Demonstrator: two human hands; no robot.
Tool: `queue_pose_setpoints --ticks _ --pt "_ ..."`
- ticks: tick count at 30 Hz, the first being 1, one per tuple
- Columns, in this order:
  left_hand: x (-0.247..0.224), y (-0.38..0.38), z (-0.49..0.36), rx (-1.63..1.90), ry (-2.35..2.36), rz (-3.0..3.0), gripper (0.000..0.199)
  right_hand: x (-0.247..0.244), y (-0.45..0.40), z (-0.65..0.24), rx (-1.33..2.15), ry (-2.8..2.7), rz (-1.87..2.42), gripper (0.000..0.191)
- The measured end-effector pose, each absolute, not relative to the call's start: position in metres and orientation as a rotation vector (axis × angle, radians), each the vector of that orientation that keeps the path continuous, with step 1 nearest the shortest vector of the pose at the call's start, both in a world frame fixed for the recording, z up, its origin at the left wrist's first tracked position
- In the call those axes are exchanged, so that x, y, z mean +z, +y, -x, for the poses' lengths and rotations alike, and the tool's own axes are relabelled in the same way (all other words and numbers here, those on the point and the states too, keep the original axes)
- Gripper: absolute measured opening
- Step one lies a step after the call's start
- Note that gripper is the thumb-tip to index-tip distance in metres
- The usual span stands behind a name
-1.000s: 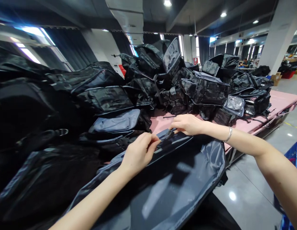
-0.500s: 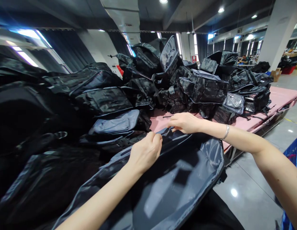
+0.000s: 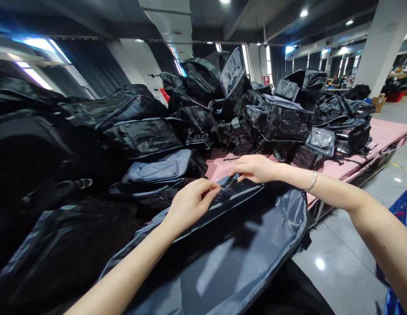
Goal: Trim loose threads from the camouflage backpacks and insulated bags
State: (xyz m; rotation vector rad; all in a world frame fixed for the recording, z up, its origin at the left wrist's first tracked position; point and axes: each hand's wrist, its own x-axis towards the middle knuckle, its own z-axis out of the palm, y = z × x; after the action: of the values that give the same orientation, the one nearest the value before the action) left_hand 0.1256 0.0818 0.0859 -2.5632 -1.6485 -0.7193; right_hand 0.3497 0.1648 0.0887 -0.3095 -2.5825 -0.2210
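Observation:
An open bag (image 3: 255, 253) with a grey-blue lining spreads across the lower middle, close to me. At its far edge, my right hand (image 3: 254, 169) pinches a dark strip of the bag's edge between thumb and fingers. My left hand (image 3: 193, 200) is just left of it over the same edge, thumb and fingertips pressed together. Whatever lies between the left fingertips is too small to make out.
Camouflage bags (image 3: 282, 118) are piled on a pink-topped table (image 3: 387, 131) beyond the hands, with more dark bags at the left. A blue crate (image 3: 400, 214) stands on the floor at the right. A person (image 3: 336, 81) is far back.
My left hand has shifted slightly left and turned, its fist loosening into a fingertip pinch. The near bag's left edge has moved a little. My right hand has stayed nearly in place.

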Motion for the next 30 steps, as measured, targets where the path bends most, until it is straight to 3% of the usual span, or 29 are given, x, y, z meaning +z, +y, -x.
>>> queue_pose_setpoints --ticks 7,18,24,30 --pt "0.089 0.094 -0.122 -0.602 -2.038 2.703 0.041 0.084 0.158 -0.339 -0.542 -2.542 0.243 0.023" --pt "0.089 0.095 -0.121 -0.701 -1.986 2.828 0.044 0.092 0.16 -0.336 -0.685 -2.571 0.164 0.026" --pt "0.088 0.093 -0.122 -0.719 -1.99 2.88 0.045 0.097 0.163 -0.336 -0.349 -2.695 0.169 0.02" --pt "0.086 0.089 -0.124 -0.632 -1.959 2.916 0.045 0.091 0.169 -0.335 0.411 -2.721 0.141 0.018"
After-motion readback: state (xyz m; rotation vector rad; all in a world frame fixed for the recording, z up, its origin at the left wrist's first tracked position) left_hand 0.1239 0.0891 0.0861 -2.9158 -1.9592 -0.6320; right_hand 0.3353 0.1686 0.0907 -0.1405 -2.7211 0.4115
